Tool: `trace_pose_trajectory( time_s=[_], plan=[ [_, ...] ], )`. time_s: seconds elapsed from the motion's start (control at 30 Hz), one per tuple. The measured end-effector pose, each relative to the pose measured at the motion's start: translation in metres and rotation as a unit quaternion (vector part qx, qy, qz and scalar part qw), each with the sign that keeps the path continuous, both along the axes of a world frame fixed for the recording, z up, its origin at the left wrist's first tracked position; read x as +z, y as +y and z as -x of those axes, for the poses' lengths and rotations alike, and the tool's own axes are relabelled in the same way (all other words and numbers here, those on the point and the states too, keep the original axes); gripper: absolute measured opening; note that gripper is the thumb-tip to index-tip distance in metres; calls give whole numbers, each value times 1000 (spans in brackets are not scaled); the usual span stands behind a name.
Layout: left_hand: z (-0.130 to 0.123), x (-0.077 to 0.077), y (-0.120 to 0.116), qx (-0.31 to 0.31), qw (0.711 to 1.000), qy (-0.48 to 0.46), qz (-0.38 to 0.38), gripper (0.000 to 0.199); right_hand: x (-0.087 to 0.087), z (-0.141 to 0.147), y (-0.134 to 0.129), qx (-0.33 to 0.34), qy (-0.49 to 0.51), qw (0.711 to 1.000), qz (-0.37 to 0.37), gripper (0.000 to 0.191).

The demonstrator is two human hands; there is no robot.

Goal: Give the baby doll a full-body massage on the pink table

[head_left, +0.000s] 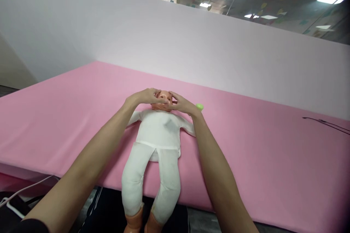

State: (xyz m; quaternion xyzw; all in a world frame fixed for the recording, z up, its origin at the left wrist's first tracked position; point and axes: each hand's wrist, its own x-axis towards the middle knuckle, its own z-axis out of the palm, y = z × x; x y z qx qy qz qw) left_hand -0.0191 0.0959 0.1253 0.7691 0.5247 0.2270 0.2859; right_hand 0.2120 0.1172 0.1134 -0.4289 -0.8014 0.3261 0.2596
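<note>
A baby doll (158, 131) with a white cloth body lies face up on the pink surface (254, 153), its lower legs hanging past the front edge. My left hand (150, 96) is at the left side of the doll's head, fingers apart, with some reaching across the lower face. On the other side of the head, my right hand (182, 104) has its thumb and fingers spread around the cheek and chin. Neither hand encloses the head. Just right of my right wrist lies a small green object (199, 106).
A black cable (325, 122) lies at the far right of the pink surface. Behind rises a white partition (191, 43). A pale cable (26, 188) hangs near the lower left, beside dark items under the edge.
</note>
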Motion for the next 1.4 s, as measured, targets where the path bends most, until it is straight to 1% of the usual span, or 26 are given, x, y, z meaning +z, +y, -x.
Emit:
trace_pose_trajectory(
  time_s=[0.07,0.1,0.17,0.23,0.3,0.33,0.4,0.5,0.57,0.67,0.73,0.8,0.93,0.97,1.07,1.13,1.2,1.27,1.4],
  plan=[
    [2,-1,2,6,1000,28,-9,56,4,0,-4,37,-21,999,11,77],
    [3,-2,3,11,999,34,-18,57,4,0,-4,48,-23,998,16,81],
    [5,-5,5,0,999,27,-26,47,1,-2,-1,49,-19,998,17,82],
    [7,-5,6,-32,999,-11,-9,35,-3,-6,5,43,-16,999,22,79],
    [8,-3,4,-49,998,-47,15,36,-4,-10,9,23,-16,999,25,79],
    [8,-2,2,-45,997,-51,20,36,-4,-11,9,14,-20,999,27,81],
    [6,0,0,-20,999,-26,15,36,-2,-10,6,19,-41,998,33,89],
    [4,-1,-1,5,999,33,-12,49,2,-5,-1,17,-79,996,21,99],
    [5,-3,1,0,999,45,-21,50,2,-3,-2,0,-88,996,9,97],
    [10,-7,6,-32,999,18,-13,37,0,-7,3,4,-64,998,14,88],
    [11,-8,7,-48,999,-4,-8,36,-2,-10,6,5,-38,999,19,82],
    [10,-8,7,-36,999,4,-13,40,-1,-11,5,1,-34,999,22,82],
    [5,-7,5,6,998,55,-30,52,1,-5,-2,10,-82,997,12,95],
    [5,-7,4,6,998,51,-31,51,1,-5,-3,7,-89,996,7,95],
    [9,-9,7,-10,1000,11,-26,33,-3,-7,2,-1,-95,995,11,91],
    [12,-10,9,-27,999,-14,-27,29,-5,-11,7,-1,-89,996,18,84],
    [11,-10,10,-28,999,-21,-33,32,-5,-13,9,-2,-86,996,13,69],
    [7,-7,8,-7,999,-6,-37,37,-4,-12,6,-8,-92,996,1,62],
    [-4,-1,0,26,999,27,-34,50,1,-2,-8,-45,-125,991,-13,69]
  ],
)
